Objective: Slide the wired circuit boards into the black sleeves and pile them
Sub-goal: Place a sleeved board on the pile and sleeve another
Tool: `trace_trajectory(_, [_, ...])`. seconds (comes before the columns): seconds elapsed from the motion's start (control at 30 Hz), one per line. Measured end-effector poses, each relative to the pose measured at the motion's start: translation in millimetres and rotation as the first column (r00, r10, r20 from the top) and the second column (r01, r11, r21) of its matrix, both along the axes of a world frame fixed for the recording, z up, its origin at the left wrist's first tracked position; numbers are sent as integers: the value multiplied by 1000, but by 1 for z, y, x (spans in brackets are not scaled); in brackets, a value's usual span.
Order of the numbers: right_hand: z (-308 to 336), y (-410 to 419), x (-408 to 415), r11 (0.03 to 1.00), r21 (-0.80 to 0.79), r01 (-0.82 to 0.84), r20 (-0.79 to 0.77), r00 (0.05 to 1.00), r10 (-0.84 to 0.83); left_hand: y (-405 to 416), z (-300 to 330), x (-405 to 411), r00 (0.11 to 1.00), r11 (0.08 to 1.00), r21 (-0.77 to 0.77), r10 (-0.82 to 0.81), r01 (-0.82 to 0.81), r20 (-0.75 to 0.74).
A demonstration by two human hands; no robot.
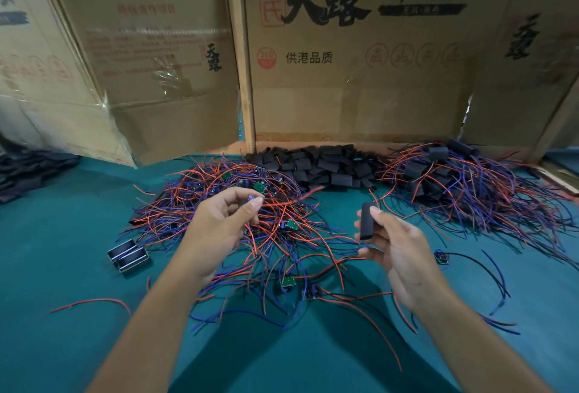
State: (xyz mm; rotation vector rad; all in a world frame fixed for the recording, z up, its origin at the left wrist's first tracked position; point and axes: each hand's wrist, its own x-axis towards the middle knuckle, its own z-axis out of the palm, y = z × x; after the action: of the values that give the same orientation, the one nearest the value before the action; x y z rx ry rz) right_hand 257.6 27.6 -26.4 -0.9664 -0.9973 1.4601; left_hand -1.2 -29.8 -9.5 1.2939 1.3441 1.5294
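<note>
Right hand [398,254] grips black sleeve [367,220]; carton [360,79] reads "供港品质".

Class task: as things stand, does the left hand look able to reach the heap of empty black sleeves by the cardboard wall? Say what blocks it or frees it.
Probably yes. The left hand pinches a small part, but only the low tangle of wired boards lies between it and the black sleeves; it could pass over.

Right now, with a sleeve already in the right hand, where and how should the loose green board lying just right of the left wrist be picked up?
Pinch the green board by its two side edges, coming from above with the left hand. It lies flat on top of the wire tangle, so its edges are exposed. Its red and blue leads trail away, so lift by the board rather than the wires.
</note>
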Motion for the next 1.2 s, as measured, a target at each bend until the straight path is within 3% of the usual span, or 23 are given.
trace_trajectory(0.07, [5,-3,1,987,145,71,49,996,-79,-2,4,7,986,998,65,-13,24,-165])
trace_trajectory(0.1, [8,-7,3,950,300,90,121,984,-132,-4,5,10,970,995,90,-18,41,-244])
trace_trajectory(0.17, [15,-18,7,780,625,-40,315,926,-205,-6,7,15,933,990,111,-38,83,-358])
trace_trajectory(0.2, [17,-25,7,689,709,-150,395,894,-212,-8,8,18,918,988,116,-50,104,-393])
trace_trajectory(0.3, [17,-43,0,522,753,-401,545,825,-152,-11,10,26,900,978,116,-108,172,-423])
trace_trajectory(0.37, [12,-47,-8,482,717,-504,631,763,-140,-12,10,29,900,970,108,-155,216,-407])
trace_trajectory(0.43, [7,-48,-11,503,678,-536,671,731,-125,-13,10,30,889,964,100,-183,245,-421])
trace_trajectory(0.67, [3,-44,-11,591,637,-494,655,752,-78,-13,11,29,903,963,122,-174,239,-393])
trace_trajectory(0.9, [5,-44,-11,571,597,-564,701,712,-30,-12,9,22,895,974,91,-152,208,-420])
trace_trajectory(1.2, [9,-29,5,655,434,-619,664,711,232,-10,12,4,904,982,-57,-189,181,-384])
